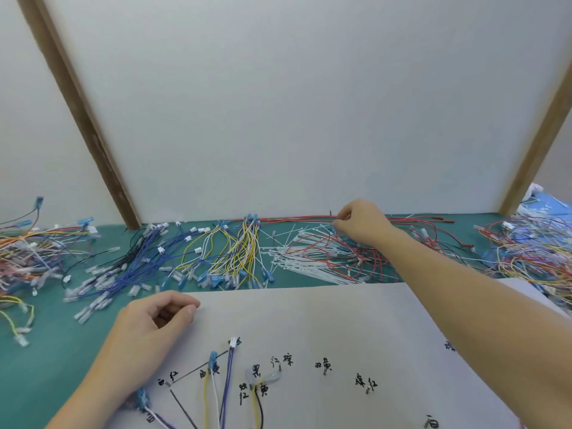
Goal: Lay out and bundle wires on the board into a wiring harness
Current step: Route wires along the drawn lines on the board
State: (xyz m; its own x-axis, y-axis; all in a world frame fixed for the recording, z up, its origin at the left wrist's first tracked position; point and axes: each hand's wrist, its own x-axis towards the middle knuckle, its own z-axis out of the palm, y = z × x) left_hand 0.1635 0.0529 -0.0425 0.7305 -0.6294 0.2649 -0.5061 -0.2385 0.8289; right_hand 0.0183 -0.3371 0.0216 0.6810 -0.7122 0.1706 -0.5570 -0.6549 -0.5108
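From the head view, the white board point(340, 329) lies on the green table point(46, 360), marked with handwritten labels and small pins; 1 blue-capped yellow-and-white wire point(213, 379) and a purple wire point(229, 376) already run across its near half. The left hand point(148, 329) rests at the board's far-left corner, fingers loosely curled, holding nothing. Beyond the board's far edge, the right hand point(362, 221) pinches a red wire point(294, 218) above a pile of white cable ties point(297, 258). The board's right half lies bare.
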